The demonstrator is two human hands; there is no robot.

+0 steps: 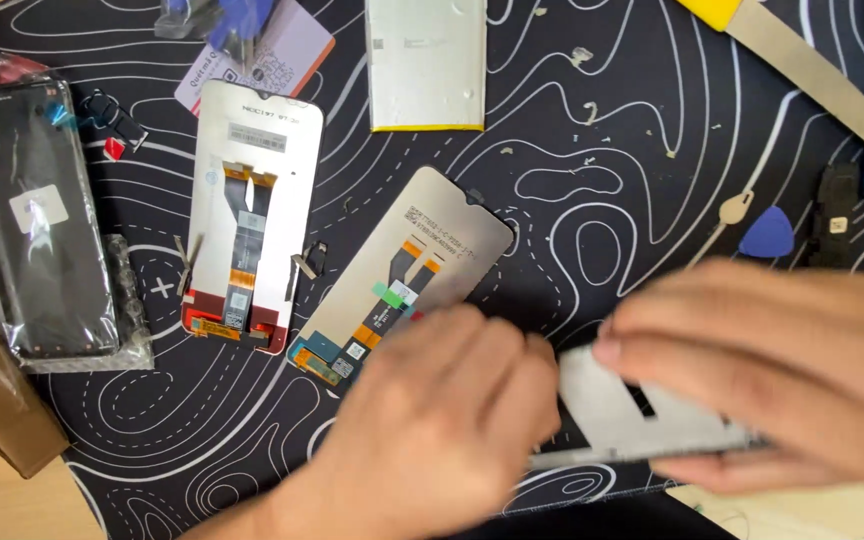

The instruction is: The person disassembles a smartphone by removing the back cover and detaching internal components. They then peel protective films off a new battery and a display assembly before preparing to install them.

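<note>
Both hands meet near the mat's [252,440] near edge, right of centre. The left hand [442,420], fingers curled, grips the left end of a grey plate [602,405]; the right hand [762,360] pinches its right side, fingers flat above.

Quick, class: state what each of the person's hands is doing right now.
Left hand: curled, fingers on the edge of the grey phone frame; grip blurred, cannot be told.
Right hand: closed on the same frame, thumb on top.

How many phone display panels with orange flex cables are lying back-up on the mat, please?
2: the white display panel lies left of centre; the grey display panel lies tilted beside it, its lower end by the left hand. Others may be hidden under the hands.
</note>
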